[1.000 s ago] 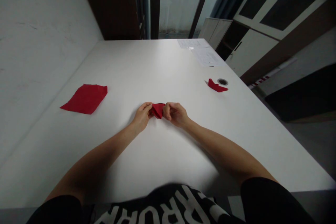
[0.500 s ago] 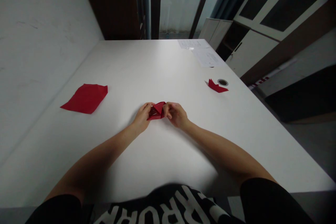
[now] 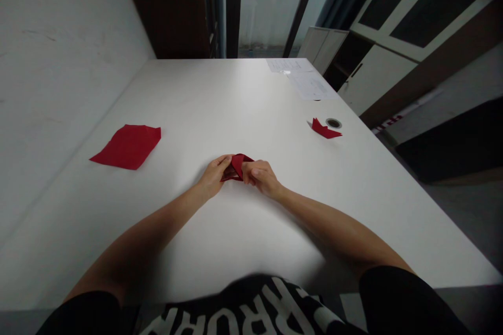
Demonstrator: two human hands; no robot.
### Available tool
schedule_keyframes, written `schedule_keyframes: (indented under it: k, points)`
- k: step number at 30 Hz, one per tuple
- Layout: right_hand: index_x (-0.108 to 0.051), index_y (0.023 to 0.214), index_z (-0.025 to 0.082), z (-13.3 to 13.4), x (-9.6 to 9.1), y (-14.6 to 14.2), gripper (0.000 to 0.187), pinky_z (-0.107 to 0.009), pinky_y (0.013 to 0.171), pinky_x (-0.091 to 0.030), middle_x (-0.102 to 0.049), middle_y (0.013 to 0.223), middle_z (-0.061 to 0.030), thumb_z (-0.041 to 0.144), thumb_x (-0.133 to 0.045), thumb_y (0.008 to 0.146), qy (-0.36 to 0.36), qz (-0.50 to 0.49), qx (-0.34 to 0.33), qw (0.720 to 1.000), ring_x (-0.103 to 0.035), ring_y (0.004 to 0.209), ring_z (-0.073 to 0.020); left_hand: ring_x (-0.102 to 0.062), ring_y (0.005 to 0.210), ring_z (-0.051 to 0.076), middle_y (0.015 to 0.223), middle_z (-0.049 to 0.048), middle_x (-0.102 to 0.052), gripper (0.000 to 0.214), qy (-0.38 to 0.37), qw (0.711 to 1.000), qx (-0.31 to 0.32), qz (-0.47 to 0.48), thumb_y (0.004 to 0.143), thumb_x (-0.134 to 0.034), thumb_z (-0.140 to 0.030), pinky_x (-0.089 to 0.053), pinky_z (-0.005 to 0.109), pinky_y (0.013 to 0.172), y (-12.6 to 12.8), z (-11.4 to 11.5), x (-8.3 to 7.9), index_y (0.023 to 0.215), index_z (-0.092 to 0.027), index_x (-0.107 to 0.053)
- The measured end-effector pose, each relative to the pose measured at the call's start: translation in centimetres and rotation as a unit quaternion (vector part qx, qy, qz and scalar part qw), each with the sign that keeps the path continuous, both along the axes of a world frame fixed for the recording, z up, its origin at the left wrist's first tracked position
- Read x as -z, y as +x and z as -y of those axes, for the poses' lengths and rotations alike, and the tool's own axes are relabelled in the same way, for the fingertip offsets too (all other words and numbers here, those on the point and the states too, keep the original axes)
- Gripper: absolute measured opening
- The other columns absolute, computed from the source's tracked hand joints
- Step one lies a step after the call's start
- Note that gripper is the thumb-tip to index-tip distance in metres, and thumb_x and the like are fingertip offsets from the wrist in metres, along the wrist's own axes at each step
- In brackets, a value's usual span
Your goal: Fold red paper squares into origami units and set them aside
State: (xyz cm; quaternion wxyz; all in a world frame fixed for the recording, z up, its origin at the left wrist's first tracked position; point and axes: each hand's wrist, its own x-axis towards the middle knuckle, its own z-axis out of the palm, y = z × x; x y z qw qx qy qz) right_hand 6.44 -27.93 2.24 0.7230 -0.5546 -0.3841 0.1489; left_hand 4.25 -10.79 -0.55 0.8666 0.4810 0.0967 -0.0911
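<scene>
1. Angular folded red paper (image 3: 238, 161), towards six o'clock on the white counter (image 3: 243, 241): shaping apparently underway.
2. Left hand (image 3: 214, 175), half-curled, grips nine-o'clock side.
3. Right hand (image 3: 262, 176), curled, pinches three-o'clock side; next move likely needs steadiness.

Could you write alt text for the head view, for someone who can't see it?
A person's left hand and right hand hold a folded red paper over a white table. A flat red sheet lies to the left; a pointed red shape sits to the right, near a round hole.
</scene>
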Motion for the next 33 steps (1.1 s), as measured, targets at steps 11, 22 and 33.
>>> schedule_keyframes:
  k: [11,22,33]
  points:
    - [-0.060,0.069,0.020,0.1,0.0,-0.3,0.039,-0.030,0.057,-0.037,-0.055,0.061,-0.0005,0.042,-0.048,0.098,-0.090,0.072,0.178,0.977,-0.048,0.056,-0.0139,-0.067,0.082,0.016,0.094,0.0049,-0.072,0.039,-0.006,0.998,-0.063,0.030,0.075,-0.082,-0.045,-0.056,0.032,0.077,0.6,-1.1,-0.1,0.096,-0.016,-0.067]
    - [-0.059,0.108,0.022,0.3,0.7,2.0,0.022,-0.030,0.065,-0.047,-0.066,0.090,-0.0033,0.036,-0.059,0.091,-0.205,0.127,0.288,0.927,-0.060,0.075,-0.0168,-0.062,0.077,0.014,0.082,0.0027,-0.067,0.032,0.052,0.996,-0.061,0.033,0.067,-0.086,-0.037,-0.052,0.029,0.075,1.0,-2.0,-0.5,0.078,-0.015,-0.066]
    - [-0.058,0.074,0.019,0.0,1.5,2.6,0.033,-0.026,0.055,-0.038,-0.056,0.063,0.0026,0.048,-0.061,0.089,-0.190,-0.037,0.207,0.959,-0.048,0.057,-0.0118,-0.064,0.078,0.016,0.093,0.0067,-0.071,0.035,0.089,0.996,0.000,-0.007,0.076,-0.077,-0.043,-0.049,0.027,0.069,0.8,-1.9,-1.4,0.099,-0.017,-0.071]
